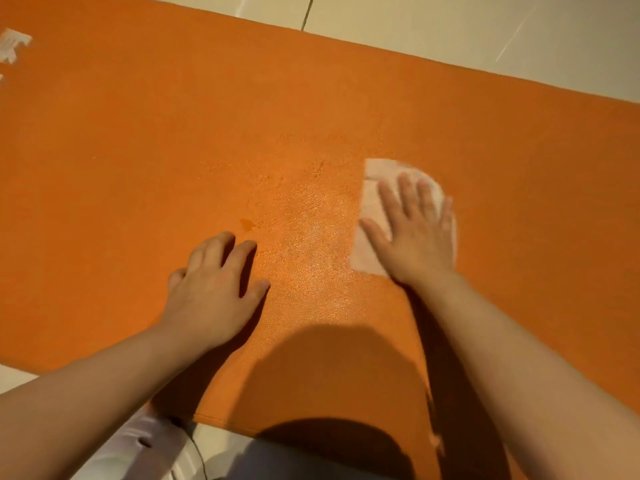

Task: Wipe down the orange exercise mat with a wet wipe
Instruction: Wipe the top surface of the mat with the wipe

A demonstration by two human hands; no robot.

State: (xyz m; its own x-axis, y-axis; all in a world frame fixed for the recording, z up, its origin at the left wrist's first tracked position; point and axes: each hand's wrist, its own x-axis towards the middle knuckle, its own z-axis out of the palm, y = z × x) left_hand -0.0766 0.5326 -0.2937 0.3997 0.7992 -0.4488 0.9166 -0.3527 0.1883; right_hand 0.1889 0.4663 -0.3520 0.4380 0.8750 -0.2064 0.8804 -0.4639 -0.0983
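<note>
The orange exercise mat (173,140) fills most of the view, lying across a pale tiled floor. A white wet wipe (372,202) lies flat on the mat right of centre. My right hand (414,230) presses on it with straight, spread fingers and covers most of it. My left hand (214,289) rests on the bare mat to the left, palm down, fingers slightly bent, holding nothing. A shiny damp patch (311,237) and a small wet spot (247,223) show between the two hands.
Pale floor tiles (450,26) run along the mat's far edge. A white printed mark (12,45) sits at the mat's far left. Below the near edge are a white object with a thin cord (156,441) and grey clothing (277,459).
</note>
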